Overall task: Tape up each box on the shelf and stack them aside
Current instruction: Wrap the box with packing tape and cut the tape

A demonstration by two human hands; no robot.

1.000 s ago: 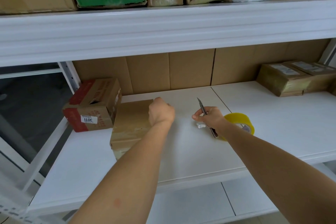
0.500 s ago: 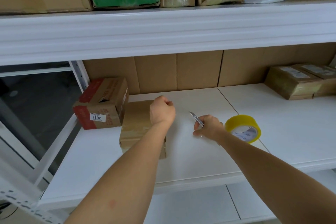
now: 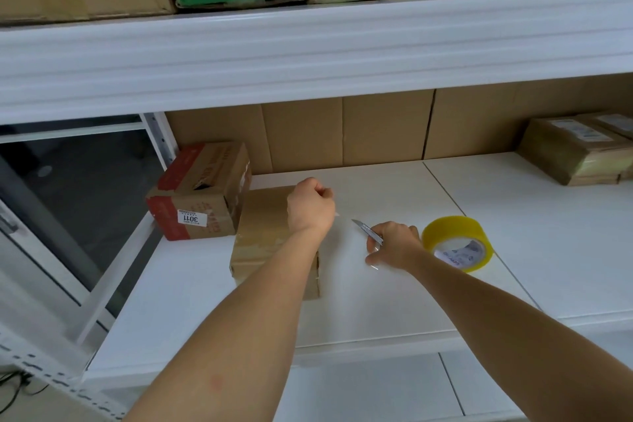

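On the white shelf (image 3: 394, 312) the left hand (image 3: 310, 207) hovers fisted over a brown taped box (image 3: 265, 236) — whether it pinches tape, I cannot tell. The right hand (image 3: 394, 245) grips a utility knife (image 3: 368, 230) — beside the yellow tape roll (image 3: 457, 241).

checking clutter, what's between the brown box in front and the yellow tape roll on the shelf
In the head view, the right hand holding a utility knife lies between the brown box and the tape roll; otherwise bare white shelf.
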